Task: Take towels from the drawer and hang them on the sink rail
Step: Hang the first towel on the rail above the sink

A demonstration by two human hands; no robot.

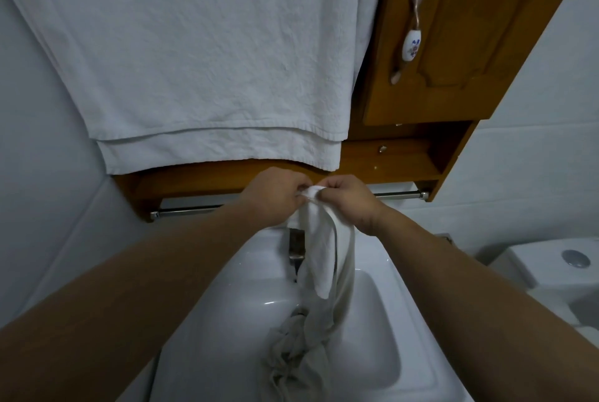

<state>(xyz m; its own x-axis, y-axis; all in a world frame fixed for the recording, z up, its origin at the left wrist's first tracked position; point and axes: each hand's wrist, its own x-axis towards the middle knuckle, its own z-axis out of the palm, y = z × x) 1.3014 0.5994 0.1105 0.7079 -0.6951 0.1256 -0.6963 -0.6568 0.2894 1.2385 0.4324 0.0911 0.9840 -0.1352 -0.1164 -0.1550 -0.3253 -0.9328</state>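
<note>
Left hand (275,195) and right hand (348,200) meet over the sink's (233,288) back edge, each grip pinched on the top corner of a small white towel (319,239). Towel hangs into the basin beside the faucet (296,247), just before the rail (400,195). Large white towel (194,61) hangs above.

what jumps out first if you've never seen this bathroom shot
A big white towel fills the upper left, draped in front of the wooden cabinet. At centre, the left hand and right hand pinch a small white towel by the metal rail, its tail trailing into the white sink.
</note>
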